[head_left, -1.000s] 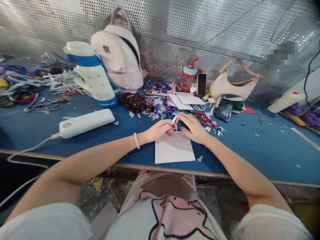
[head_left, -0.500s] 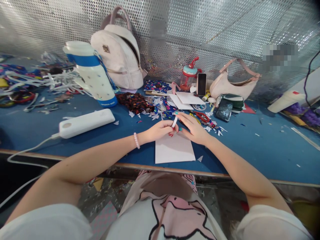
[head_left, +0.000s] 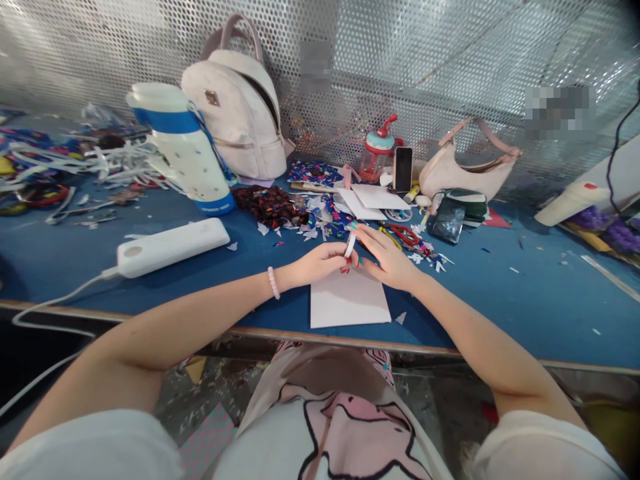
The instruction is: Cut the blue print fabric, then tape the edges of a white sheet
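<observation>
The left hand [head_left: 320, 261] and right hand [head_left: 387, 257] pinch between them a white strip [head_left: 349, 245], already curved, its ends seemingly unjoined.

Paper strip [head_left: 350, 245]: small, white, narrow, slightly curved; pinched between left hand [head_left: 320, 261] and right hand [head_left: 387, 257], just above the sheet's far edge.
White sheet [head_left: 349, 303]: blank rectangle, flat at the table's [head_left: 500, 300] near edge.

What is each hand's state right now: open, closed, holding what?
Left hand: closed, pinching a small white strip.
Right hand: touches the same strip; grip cannot be told.
</observation>
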Demonstrator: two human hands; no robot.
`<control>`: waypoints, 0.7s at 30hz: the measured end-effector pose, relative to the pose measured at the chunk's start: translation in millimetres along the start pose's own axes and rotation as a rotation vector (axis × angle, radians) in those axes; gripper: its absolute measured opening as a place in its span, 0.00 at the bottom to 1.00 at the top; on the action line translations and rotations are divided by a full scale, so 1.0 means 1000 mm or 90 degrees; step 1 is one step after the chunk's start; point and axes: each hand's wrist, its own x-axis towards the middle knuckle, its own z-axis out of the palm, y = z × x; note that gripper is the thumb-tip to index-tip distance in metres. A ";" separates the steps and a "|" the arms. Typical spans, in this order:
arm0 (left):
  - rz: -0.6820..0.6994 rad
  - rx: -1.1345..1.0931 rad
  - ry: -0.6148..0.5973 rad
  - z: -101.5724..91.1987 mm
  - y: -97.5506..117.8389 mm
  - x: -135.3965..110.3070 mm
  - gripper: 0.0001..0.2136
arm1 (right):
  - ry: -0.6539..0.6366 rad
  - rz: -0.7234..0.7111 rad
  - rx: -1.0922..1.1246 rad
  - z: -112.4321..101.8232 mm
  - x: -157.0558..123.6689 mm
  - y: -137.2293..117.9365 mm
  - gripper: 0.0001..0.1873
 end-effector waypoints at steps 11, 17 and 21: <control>-0.012 -0.021 -0.003 0.001 0.000 -0.001 0.05 | 0.004 -0.008 -0.005 0.001 -0.001 0.001 0.35; -0.011 -0.021 -0.008 0.000 0.000 -0.001 0.05 | -0.018 0.012 0.005 0.002 -0.001 0.001 0.34; -0.012 -0.011 -0.014 -0.001 0.002 -0.001 0.05 | -0.015 0.013 0.006 0.001 -0.001 -0.001 0.33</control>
